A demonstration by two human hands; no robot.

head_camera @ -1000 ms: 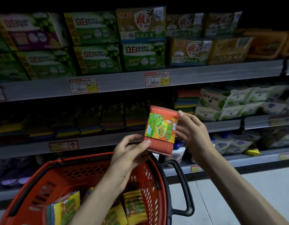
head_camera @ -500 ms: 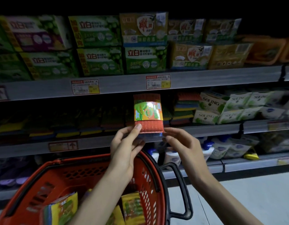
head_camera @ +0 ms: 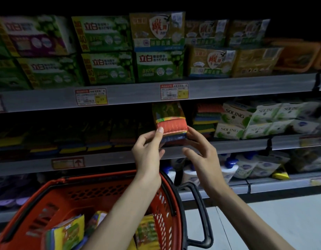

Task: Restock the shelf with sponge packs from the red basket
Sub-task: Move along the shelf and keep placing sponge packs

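An orange sponge pack [head_camera: 169, 121] with a green label tilts back into the middle shelf [head_camera: 237, 144], above its front edge. My left hand [head_camera: 149, 151] pinches its lower left corner with thumb and fingers. My right hand [head_camera: 203, 156] touches its lower right corner with the fingertips. Rows of dark sponge packs [head_camera: 100, 136] fill that shelf to the left. The red basket [head_camera: 105, 192] hangs below my left forearm, with several yellow-green sponge packs [head_camera: 69, 233] inside.
Stacked sponges [head_camera: 206, 118] and white SOLING packs [head_camera: 255, 120] sit right of the gap. Green and gold soap boxes [head_camera: 156, 51] line the top shelf. White refill pouches [head_camera: 249, 165] stand on the lower shelf. Pale floor [head_camera: 282, 219] lies at the lower right. The basket's black handle [head_camera: 203, 213] hangs right.
Both hands raised the sponge pack from above the basket up and forward to the middle shelf, tipping its top backward into the shelf opening.
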